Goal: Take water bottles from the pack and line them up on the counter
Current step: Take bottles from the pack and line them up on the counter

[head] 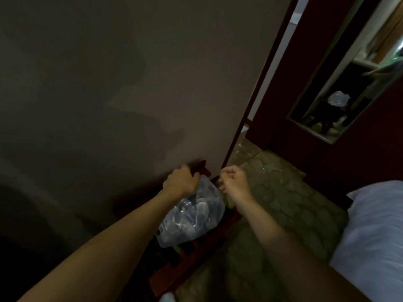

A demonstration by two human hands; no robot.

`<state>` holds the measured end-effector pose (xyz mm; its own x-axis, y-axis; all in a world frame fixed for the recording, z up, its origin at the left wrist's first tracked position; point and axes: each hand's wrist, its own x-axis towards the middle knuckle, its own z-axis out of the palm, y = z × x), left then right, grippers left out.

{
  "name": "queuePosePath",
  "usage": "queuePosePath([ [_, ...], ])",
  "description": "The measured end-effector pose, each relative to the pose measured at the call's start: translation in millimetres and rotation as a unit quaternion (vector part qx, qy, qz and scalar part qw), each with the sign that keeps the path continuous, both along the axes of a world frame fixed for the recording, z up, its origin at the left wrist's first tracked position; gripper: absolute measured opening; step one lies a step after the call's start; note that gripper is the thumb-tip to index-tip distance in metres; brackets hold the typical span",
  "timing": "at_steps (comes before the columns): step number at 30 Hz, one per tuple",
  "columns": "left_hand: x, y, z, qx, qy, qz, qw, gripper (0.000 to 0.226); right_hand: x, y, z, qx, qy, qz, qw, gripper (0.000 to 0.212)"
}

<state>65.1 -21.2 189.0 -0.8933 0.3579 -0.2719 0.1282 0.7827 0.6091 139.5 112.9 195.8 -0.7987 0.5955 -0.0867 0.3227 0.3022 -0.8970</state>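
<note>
- Head view, dim and a little blurred: pack of water bottles [192,216] in clear plastic wrap, resting on a dark red wooden rack [192,264] low against the grey wall [130,73], just below centre.
- Left hand [182,180] at the pack's 12 o'clock end, fingers curled over the top of the wrap; grip apparently closed on the plastic, though the fingertips are hidden behind the knuckles.
- Right hand [234,178] just beside the pack at its 2 o'clock, fingers curled in, thumb and forefinger pinched together; whether a bit of wrap is caught between them cannot be told from here.
- Individual bottles inside only vaguely readable through the film; number unclear.
- No counter in sight; patterned carpet [283,203] at 3 o'clock of the pack, pale bedding [375,236] at 4 o'clock, dark door with a mirror panel [340,88] at 1 o'clock.
- Step in hand, as a judgement: opening the wrap at the top end, or getting hold of it there.
- To do it well: anchor the pack with the left grip, pull with the right away toward 3 o'clock, tear only enough for one bottle at a time.
- Worth keeping the pack square on the slats, since a hard tug could slide it off the rack.
- Better to draw a bottle out by its neck than by the thin film.
</note>
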Motion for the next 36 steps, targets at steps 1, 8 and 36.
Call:
queuePosePath([
  [1,-12,10,-9,0.005,-0.015,-0.003,1.000,0.045,-10,12,-5,-0.001,-0.023,-0.003,1.000,0.017],
  [8,-70,49,-69,0.016,-0.096,-0.015,0.995,0.047,-82,53,-60,-0.039,-0.186,0.045,0.981,0.020],
  [36,-77,104,-275,0.008,-0.333,0.192,0.923,0.060,-166,57,-311,-0.057,-0.448,0.202,0.869,0.045],
])
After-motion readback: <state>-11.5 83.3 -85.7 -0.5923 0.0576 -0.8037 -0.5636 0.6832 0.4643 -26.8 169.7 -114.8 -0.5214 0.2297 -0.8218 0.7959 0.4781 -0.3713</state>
